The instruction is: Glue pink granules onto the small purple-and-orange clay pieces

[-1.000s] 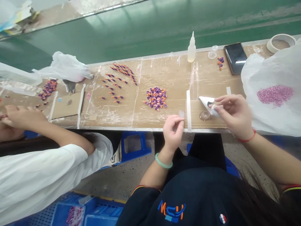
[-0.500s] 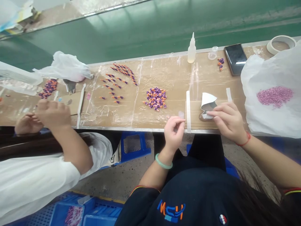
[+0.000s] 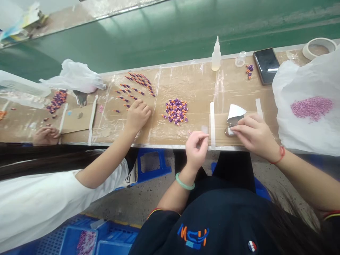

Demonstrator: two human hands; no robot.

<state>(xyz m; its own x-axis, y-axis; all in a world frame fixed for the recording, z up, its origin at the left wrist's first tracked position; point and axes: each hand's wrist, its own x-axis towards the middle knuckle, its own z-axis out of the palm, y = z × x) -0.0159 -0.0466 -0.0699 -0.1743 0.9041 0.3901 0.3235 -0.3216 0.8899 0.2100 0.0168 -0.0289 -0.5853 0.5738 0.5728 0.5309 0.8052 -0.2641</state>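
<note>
My right hand [image 3: 253,136] pinches a folded white paper piece [image 3: 235,114] and presses it down on the cardboard-covered bench [image 3: 191,85], over a small round clear dish [image 3: 228,131]. My left hand [image 3: 196,147] hovers at the bench's front edge with thumb and fingers pinched; what is between them is too small to name. A small clear scrap [image 3: 204,129] lies just beyond it. A pile of purple and orange small parts [image 3: 176,111] lies to the left of a white strip [image 3: 212,124].
A co-worker in a white sleeve sits at my left; that person's hand [image 3: 137,115] rests by rows of orange-purple parts [image 3: 134,88]. A glue bottle [image 3: 216,55], small cup [image 3: 240,59], phone [image 3: 266,65], tape roll [image 3: 318,47] and a white bag with pink beads [image 3: 310,106] are on the bench. Blue crates [image 3: 87,241] are below.
My right hand lowered the white paper piece onto the dish. The co-worker's hand moved right, from the bench's left end to the rows of parts. My left hand stayed put.
</note>
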